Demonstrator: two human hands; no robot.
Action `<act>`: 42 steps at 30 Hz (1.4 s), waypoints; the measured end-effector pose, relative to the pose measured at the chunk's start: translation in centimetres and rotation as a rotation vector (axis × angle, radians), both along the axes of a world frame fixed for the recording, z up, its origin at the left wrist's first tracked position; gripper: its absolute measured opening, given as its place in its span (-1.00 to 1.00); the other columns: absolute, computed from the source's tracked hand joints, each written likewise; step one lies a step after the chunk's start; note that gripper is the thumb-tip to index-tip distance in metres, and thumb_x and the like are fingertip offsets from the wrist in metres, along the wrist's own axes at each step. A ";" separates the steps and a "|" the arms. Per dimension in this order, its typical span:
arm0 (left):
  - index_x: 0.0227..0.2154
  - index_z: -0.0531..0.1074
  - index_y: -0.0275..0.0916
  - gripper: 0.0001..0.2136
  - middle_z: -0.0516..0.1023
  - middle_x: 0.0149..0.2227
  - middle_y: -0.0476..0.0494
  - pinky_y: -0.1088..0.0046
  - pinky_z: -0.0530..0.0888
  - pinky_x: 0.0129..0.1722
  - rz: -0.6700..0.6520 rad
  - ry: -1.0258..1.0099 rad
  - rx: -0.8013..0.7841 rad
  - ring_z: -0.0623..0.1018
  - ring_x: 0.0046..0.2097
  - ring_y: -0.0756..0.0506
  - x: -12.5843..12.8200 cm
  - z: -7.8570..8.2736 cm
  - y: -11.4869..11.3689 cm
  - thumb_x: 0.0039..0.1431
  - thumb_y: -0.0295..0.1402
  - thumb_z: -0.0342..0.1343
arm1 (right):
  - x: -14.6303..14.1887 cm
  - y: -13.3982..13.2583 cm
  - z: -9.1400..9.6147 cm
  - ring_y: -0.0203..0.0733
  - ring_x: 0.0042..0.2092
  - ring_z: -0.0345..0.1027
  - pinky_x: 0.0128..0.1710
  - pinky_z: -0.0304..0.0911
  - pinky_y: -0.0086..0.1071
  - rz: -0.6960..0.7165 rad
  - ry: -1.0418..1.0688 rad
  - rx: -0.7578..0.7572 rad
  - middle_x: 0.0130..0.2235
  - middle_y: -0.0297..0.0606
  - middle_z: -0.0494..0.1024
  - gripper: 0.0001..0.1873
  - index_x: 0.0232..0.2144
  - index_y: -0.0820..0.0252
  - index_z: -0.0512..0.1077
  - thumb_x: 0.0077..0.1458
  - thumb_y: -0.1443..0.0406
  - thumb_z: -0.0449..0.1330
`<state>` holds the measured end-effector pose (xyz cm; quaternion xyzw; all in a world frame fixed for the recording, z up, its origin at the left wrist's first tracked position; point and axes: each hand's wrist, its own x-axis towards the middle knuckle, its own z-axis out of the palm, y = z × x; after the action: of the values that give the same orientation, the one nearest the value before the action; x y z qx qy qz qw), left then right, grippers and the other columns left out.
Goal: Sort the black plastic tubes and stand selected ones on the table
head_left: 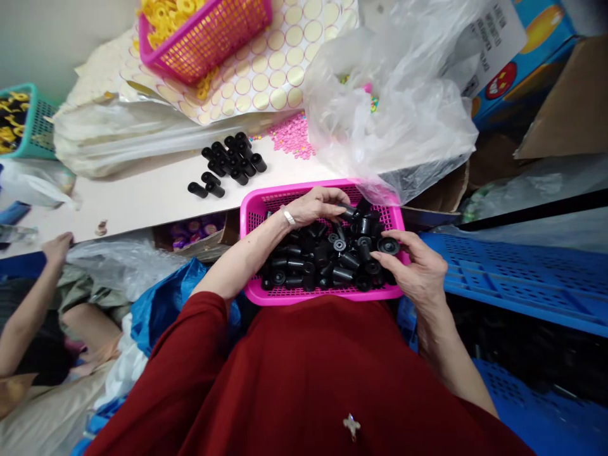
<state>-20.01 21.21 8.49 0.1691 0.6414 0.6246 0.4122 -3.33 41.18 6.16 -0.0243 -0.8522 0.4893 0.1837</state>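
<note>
A pink plastic basket [251, 209] rests on my lap, filled with several black plastic cylinders [327, 259]. My left hand [316, 206] reaches over the far side of the pile, fingers curled and pinching a black cylinder [349, 212]. A ring shows on one finger. At the basket's right rim my right hand [413, 266] holds a black round cap piece [388, 246] between thumb and fingertips.
Several black cylinders [230, 161] lie grouped on the white table [142, 196]. A crumpled clear plastic bag [389, 107] sits behind the basket. A pink basket of yellow parts [204, 31] stands at the back. A blue crate [513, 278] lies at right. Another person's arm [33, 304] is at left.
</note>
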 end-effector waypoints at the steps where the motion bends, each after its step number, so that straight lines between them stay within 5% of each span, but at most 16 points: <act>1: -0.30 0.45 -0.33 -0.68 0.53 -0.35 -0.07 0.42 0.45 -0.29 0.017 -0.095 0.059 0.51 -0.36 0.00 0.5 0.2 -0.2 -0.13 -0.31 0.35 | 0.0 -0.1 0.1 -0.11 -0.20 0.50 -0.10 0.43 -0.16 -0.003 0.013 0.000 -0.19 -0.23 0.59 -0.65 -0.17 0.10 0.51 -0.01 0.13 0.38; 6: -0.29 0.50 -0.31 -0.54 0.55 -0.35 -0.09 0.46 0.50 -0.32 0.038 -0.318 0.163 0.55 -0.36 0.00 2.4 0.5 -0.4 -0.28 -0.24 0.48 | -0.5 -0.9 0.8 -0.09 -0.22 0.50 -0.16 0.46 -0.14 -0.041 0.044 -0.021 -0.20 -0.21 0.59 -0.62 -0.14 0.09 0.52 -0.02 0.12 0.39; 12: -0.28 0.50 -0.33 -0.56 0.53 -0.39 -0.05 0.52 0.44 -0.35 0.052 -0.320 0.207 0.50 -0.38 0.05 3.1 0.6 0.1 -0.26 -0.29 0.48 | -1.0 -1.6 1.1 -0.07 -0.14 0.50 -0.08 0.44 -0.13 -0.029 0.090 -0.020 -0.14 -0.20 0.59 -0.64 -0.11 0.09 0.52 0.01 0.18 0.37; 19: -0.33 0.47 -0.34 -0.58 0.48 -0.40 0.00 0.46 0.42 -0.22 0.167 -0.028 0.103 0.46 -0.33 0.04 3.6 0.1 0.6 -0.35 -0.41 0.43 | -0.6 -2.2 -0.1 -0.12 -0.16 0.51 -0.11 0.49 -0.18 0.063 -0.030 -0.367 -0.14 -0.24 0.57 -0.59 -0.09 0.08 0.50 -0.03 0.17 0.37; 23: -0.23 0.51 -0.34 -0.64 0.53 -0.28 -0.10 0.36 0.43 -0.16 0.224 0.446 -0.249 0.47 -0.25 -0.06 2.4 -0.5 0.7 -0.21 -0.47 0.31 | -0.8 -1.9 -0.1 -0.15 -0.16 0.50 -0.08 0.49 -0.18 -0.036 -0.020 -0.377 -0.17 -0.26 0.55 -0.63 -0.14 0.09 0.49 -0.03 0.20 0.38; 25: -0.23 0.54 -0.33 -0.68 0.56 -0.20 -0.16 0.33 0.42 -0.08 0.129 0.695 -0.420 0.49 -0.15 -0.13 1.8 -0.7 0.7 -0.15 -0.51 0.23 | -0.9 -1.6 -0.1 -0.15 -0.15 0.50 -0.07 0.49 -0.17 -0.084 -0.011 -0.354 -0.18 -0.26 0.54 -0.65 -0.15 0.10 0.48 -0.02 0.21 0.38; 27: -0.29 0.57 -0.31 -0.75 0.57 -0.22 -0.18 0.33 0.41 -0.05 -0.120 0.830 -0.556 0.50 -0.09 -0.18 1.7 -0.7 0.8 -0.11 -0.53 0.16 | -0.9 -1.3 -0.2 -0.16 -0.17 0.49 -0.10 0.49 -0.19 -0.108 -0.014 -0.344 -0.20 -0.27 0.53 -0.66 -0.16 0.10 0.49 -0.03 0.22 0.38; 30: -0.35 0.59 -0.23 -0.79 0.58 -0.31 -0.18 0.30 0.40 -0.08 -0.551 0.857 -0.768 0.49 -0.05 -0.24 2.5 -0.9 1.2 -0.09 -0.51 0.13 | -0.7 -1.2 -0.6 -0.18 -0.19 0.48 -0.14 0.49 -0.23 -0.097 -0.041 -0.356 -0.22 -0.29 0.52 -0.66 -0.19 0.10 0.50 -0.06 0.22 0.39; 32: -0.35 0.59 -0.23 -0.80 0.58 -0.31 -0.21 0.26 0.40 -0.09 -0.681 0.836 -0.891 0.48 -0.02 -0.28 3.2 -1.0 1.8 -0.07 -0.46 0.14 | -0.6 -1.3 -0.9 -0.18 -0.20 0.47 -0.16 0.48 -0.24 -0.065 -0.063 -0.360 -0.22 -0.29 0.52 -0.66 -0.20 0.11 0.50 -0.07 0.21 0.40; 38: -0.40 0.57 -0.31 -0.82 0.58 -0.31 -0.28 0.19 0.41 -0.07 -0.465 0.822 -0.997 0.54 -0.08 -0.32 3.1 -1.2 2.4 -0.14 -0.49 0.18 | -0.3 -1.2 -1.0 -0.17 -0.20 0.46 -0.18 0.46 -0.26 -0.041 -0.095 -0.359 -0.20 -0.28 0.52 -0.65 -0.20 0.10 0.50 -0.09 0.20 0.40; 42: -0.37 0.54 -0.33 -0.84 0.57 -0.39 -0.10 0.37 0.45 -0.18 -0.151 0.430 -0.537 0.55 -0.25 -0.12 1.7 -0.9 0.7 -0.09 -0.48 0.17 | -0.1 -0.9 -0.8 -0.18 -0.20 0.46 -0.19 0.45 -0.26 -0.055 -0.059 -0.330 -0.19 -0.27 0.52 -0.66 -0.17 0.09 0.51 -0.05 0.21 0.39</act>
<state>-18.32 21.94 7.59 0.2291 0.8406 0.3514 0.3427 -3.48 40.24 5.32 -0.0920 -0.7642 0.6165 0.1654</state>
